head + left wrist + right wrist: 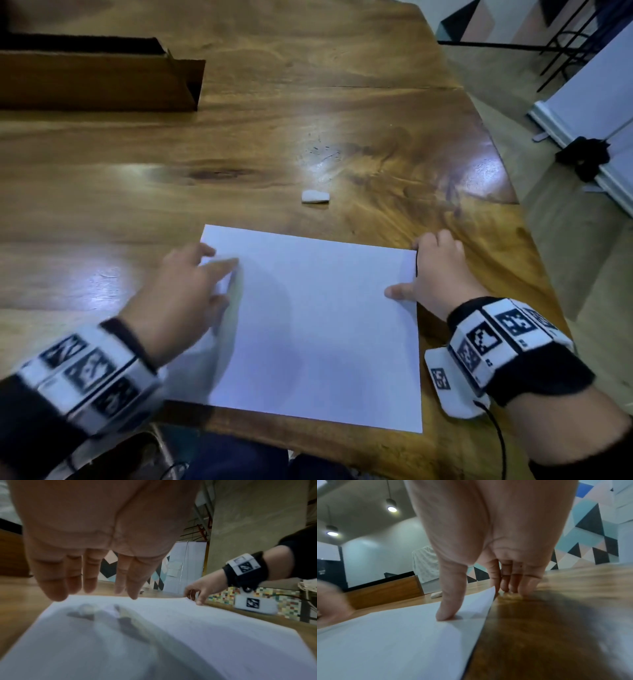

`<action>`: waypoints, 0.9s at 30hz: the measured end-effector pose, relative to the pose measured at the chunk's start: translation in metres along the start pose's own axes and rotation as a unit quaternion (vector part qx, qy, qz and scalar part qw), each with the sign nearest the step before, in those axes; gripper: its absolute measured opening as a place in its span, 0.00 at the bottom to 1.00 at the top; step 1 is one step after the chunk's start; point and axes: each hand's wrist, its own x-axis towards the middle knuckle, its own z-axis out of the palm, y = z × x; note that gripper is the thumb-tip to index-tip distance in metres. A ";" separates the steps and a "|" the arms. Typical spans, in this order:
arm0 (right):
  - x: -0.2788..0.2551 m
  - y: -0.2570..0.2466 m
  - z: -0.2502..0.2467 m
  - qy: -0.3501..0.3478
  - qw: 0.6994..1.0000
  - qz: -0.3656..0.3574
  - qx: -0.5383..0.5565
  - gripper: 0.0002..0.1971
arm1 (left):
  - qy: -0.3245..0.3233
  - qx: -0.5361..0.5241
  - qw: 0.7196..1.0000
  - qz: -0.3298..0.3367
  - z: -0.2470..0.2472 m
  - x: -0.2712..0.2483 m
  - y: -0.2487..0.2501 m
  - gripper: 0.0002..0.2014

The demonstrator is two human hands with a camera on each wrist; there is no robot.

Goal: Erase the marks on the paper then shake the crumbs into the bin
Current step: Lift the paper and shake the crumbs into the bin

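A white sheet of paper (315, 329) lies on the wooden table (102, 205) near its front edge; no marks show on it. My left hand (219, 263) is blurred, fingers straight, low over the sheet's left edge (120, 635) and holding nothing. My right hand (435, 270) is at the right edge. Its thumb (445, 614) presses on top of the paper (393, 635), its fingers (494, 582) meet the slightly lifted edge. A small white eraser (315, 197) lies on the table just beyond the sheet. The brown box bin (102, 82) stands at the far left.
Dark specks (320, 149) are scattered on the wood beyond the eraser (436, 595). The table's right edge (534, 240) runs close to my right hand, with floor beyond. A white board leans at the far right (599, 120).
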 end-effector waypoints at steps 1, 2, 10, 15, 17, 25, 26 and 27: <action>0.001 0.000 0.000 -0.004 1.000 0.003 0.003 0.41 | -0.010 0.011 1.000 -0.013 0.006 -0.011 -0.006 0.27; 0.001 -0.001 0.001 -0.009 1.000 0.004 0.002 0.40 | -0.015 0.014 1.000 -0.021 0.012 -0.019 -0.010 0.28; -0.005 0.013 0.005 -0.017 0.968 0.018 0.249 0.25 | 0.011 0.017 0.999 -0.031 0.022 -0.037 -0.009 0.32; -0.019 0.030 0.017 -0.058 0.891 0.066 0.446 0.13 | 0.006 0.006 0.999 -0.048 0.022 -0.040 -0.008 0.30; -0.021 0.033 0.021 -0.077 0.886 0.065 0.453 0.06 | 0.005 -0.005 0.999 -0.049 0.021 -0.043 -0.006 0.30; -0.026 0.042 0.023 -0.114 0.836 0.079 0.530 0.07 | 0.048 -0.164 0.976 -0.132 0.002 -0.056 -0.017 0.25; -0.026 0.042 0.022 -0.121 0.833 0.078 0.534 0.08 | 0.042 -0.183 0.972 -0.139 0.000 -0.058 -0.021 0.24; -0.027 0.042 0.020 -0.128 0.831 0.077 0.536 0.07 | 0.037 -0.206 0.967 -0.144 0.000 -0.059 -0.024 0.24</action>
